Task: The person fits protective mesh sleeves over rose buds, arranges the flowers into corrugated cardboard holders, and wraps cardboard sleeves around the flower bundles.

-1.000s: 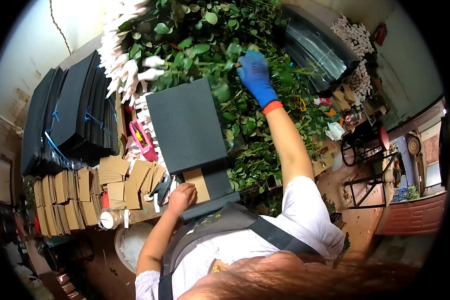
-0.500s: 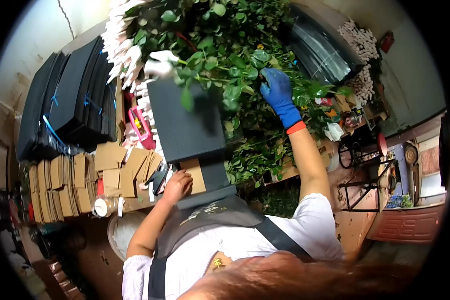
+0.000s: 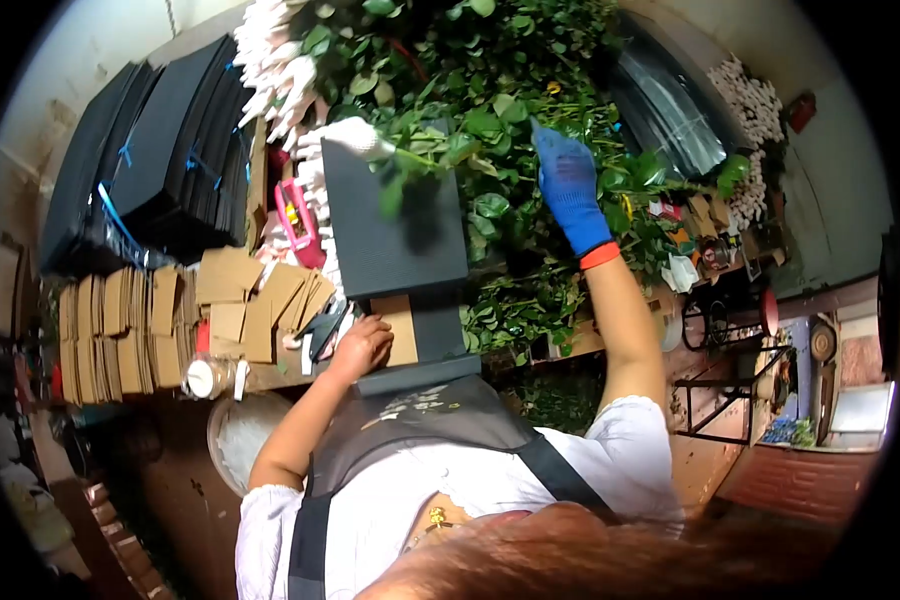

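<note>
My left hand [image 3: 363,347] is bare, with its fingers curled over the left edge of a brown cardboard piece [image 3: 398,330]. That piece lies on a dark grey sheet [image 3: 440,325]. My right hand [image 3: 570,182] wears a blue glove with an orange cuff. It is closed around the leafy stem of a rose [image 3: 355,137], whose white-covered head points left. The rose hangs over a dark grey board [image 3: 395,230]; its stem end extends right, past my glove. The exact grip is partly hidden by leaves.
Many leafy stems [image 3: 510,60] cover the back, with white-covered heads [image 3: 270,90] at left. Bundled black sheets [image 3: 175,140] stand far left, above cardboard stacks [image 3: 130,340]. A pink basket [image 3: 300,225] and white jar [image 3: 208,377] are nearby. A plastic-wrapped black bundle [image 3: 675,110] lies right.
The camera view has shifted slightly, moving the bench rightward and upward in the picture. The rose's white head is sharper now and lies over the board's upper edge. My left hand stays at the cardboard.
</note>
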A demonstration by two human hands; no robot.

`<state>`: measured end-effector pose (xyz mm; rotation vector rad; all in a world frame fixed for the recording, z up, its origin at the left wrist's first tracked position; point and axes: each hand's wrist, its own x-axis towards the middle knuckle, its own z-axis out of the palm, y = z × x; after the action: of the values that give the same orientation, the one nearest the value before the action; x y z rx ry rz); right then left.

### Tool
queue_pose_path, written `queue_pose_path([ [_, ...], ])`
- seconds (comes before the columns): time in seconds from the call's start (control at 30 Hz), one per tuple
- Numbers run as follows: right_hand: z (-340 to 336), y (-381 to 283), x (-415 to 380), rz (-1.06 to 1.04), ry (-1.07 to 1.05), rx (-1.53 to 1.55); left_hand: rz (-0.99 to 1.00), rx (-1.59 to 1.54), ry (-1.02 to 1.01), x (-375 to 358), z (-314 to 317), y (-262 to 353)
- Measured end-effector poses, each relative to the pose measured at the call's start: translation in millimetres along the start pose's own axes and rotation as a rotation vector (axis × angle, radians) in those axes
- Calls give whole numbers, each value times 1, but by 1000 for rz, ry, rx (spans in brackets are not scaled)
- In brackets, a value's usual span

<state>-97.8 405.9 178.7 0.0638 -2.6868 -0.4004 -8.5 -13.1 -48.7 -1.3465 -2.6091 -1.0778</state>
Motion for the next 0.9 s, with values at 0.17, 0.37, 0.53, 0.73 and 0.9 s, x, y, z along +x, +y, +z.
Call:
queue_pose_path([
  [0.17, -10, -8, -11, 16, -97, 231, 13, 1, -12, 1, -6, 1],
  [0.37, 42, -20, -25, -6, -523, 24, -1, 9, -38, -2, -6, 0],
  [0.53, 13, -40, -19, -44, -11, 228, -2, 28, -39, -3, -2, -1],
  [0.73, -44, -34, -35, -11, 409, 534, -19, 30, -30, -5, -1, -2],
  [0.9, -86, -44, -98, -145, 283, 823, -122, -58, -118, 1, -21, 10],
])
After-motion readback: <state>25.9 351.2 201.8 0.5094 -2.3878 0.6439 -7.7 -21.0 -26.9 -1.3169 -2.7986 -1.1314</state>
